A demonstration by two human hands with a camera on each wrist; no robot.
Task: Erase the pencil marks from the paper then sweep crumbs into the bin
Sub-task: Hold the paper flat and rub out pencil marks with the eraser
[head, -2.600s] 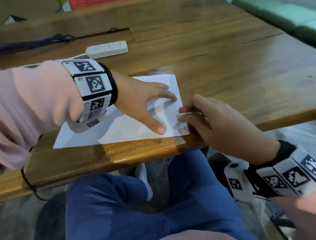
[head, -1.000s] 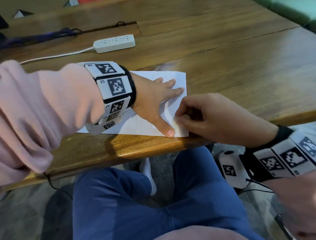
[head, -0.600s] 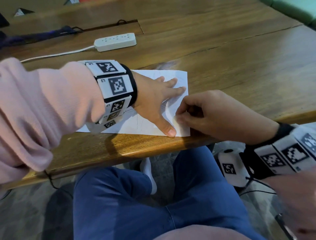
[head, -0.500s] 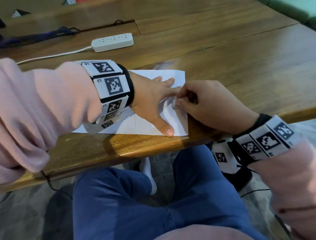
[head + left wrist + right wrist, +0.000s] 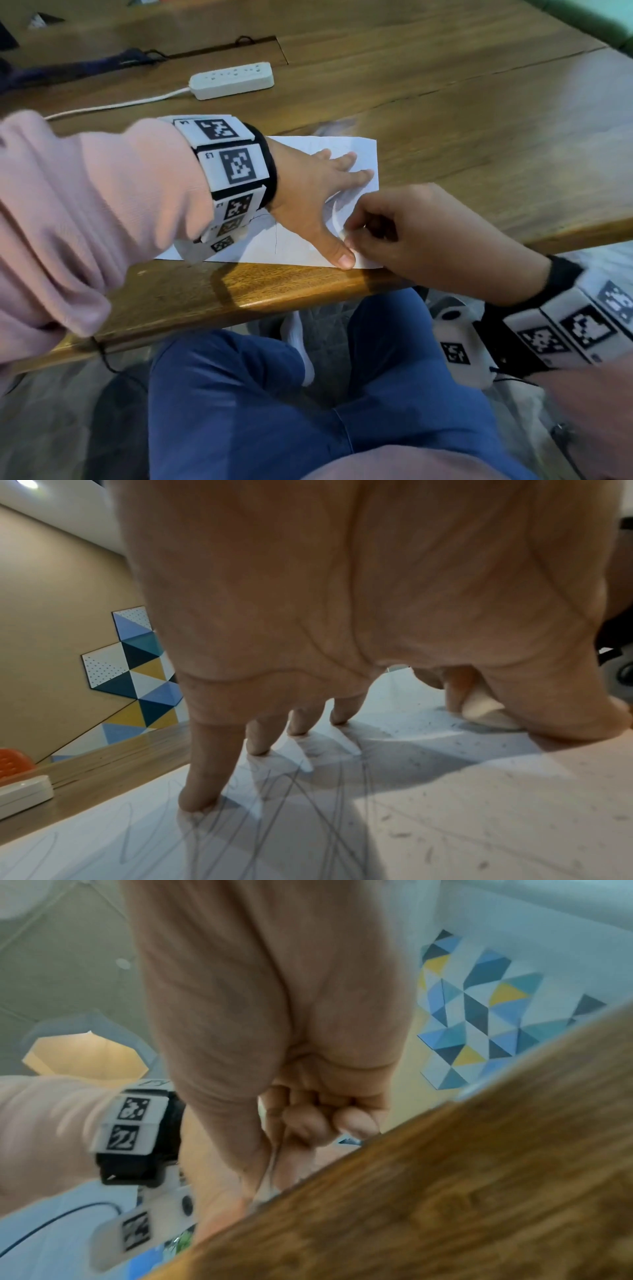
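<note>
Wooden table fills the frame; paper lies at its near edge, centre, long axis left-right. Left hand spreads flat, pinning it. Right hand, nearer the right-hand marks, pinches an eraser. No bin visible.

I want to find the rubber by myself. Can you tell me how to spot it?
Find the wooden table and the white paper at its near edge. At the paper's right end, the right hand pinches the eraser against the sheet, beside the left hand's thumb. It is the small pale block among skin and flat paper.
</note>
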